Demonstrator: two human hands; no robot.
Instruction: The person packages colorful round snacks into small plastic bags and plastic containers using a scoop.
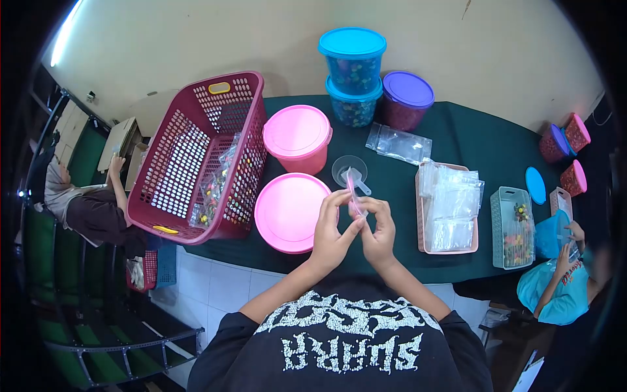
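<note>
My left hand (335, 230) and my right hand (377, 236) meet over the table's near side, fingers pinched on a small clear plastic bag (353, 186) with a pinkish edge. The bag stands upright between them; what it contains is hard to make out. Just beyond the bag sits a clear round scoop or cup (341, 164) with a handle. To the left are two pink-lidded tubs, one farther back (297, 130) and one nearer (292, 212). On the right, a pink basket (421, 228) holds a stack of flat clear bags (454, 202).
A maroon laundry basket (173, 130) with filled bags stands left. Blue-lidded tubs (353, 46) and a purple-lidded tub (408, 91) are at the back, near loose clear bags (400, 144). A grey-green basket (513, 228) and a co-worker (555, 291) are right; another person (91, 209) is left.
</note>
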